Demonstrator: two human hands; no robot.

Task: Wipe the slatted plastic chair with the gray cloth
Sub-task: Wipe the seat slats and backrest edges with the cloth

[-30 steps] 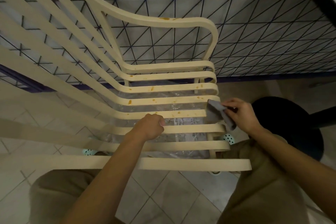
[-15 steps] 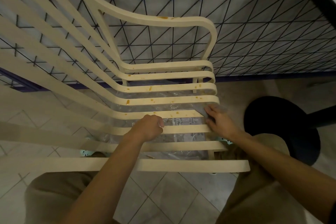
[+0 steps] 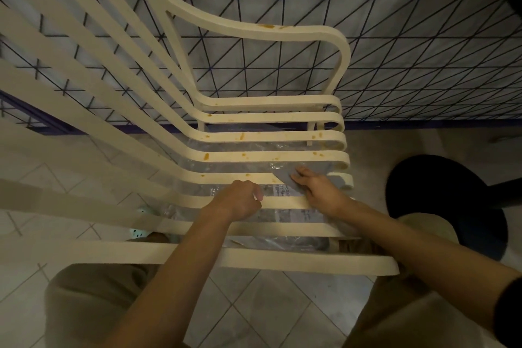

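The cream slatted plastic chair fills the view from above, its seat slats dotted with orange-brown stains. The gray cloth lies spread flat over a seat slat near the right edge. My right hand presses flat on the cloth, fingers pointing left and away. My left hand is closed in a fist around a nearer seat slat, just left of the right hand.
Clear plastic sheeting lies under the seat. A black round stool base stands on the tiled floor at the right. A wall of gray tiles with dark triangle lines rises behind the chair. My knees in tan trousers are below.
My right hand brought the bunched cloth down onto the seat slat, spread it flat and slid it leftward. My left hand has kept its grip on the slat.
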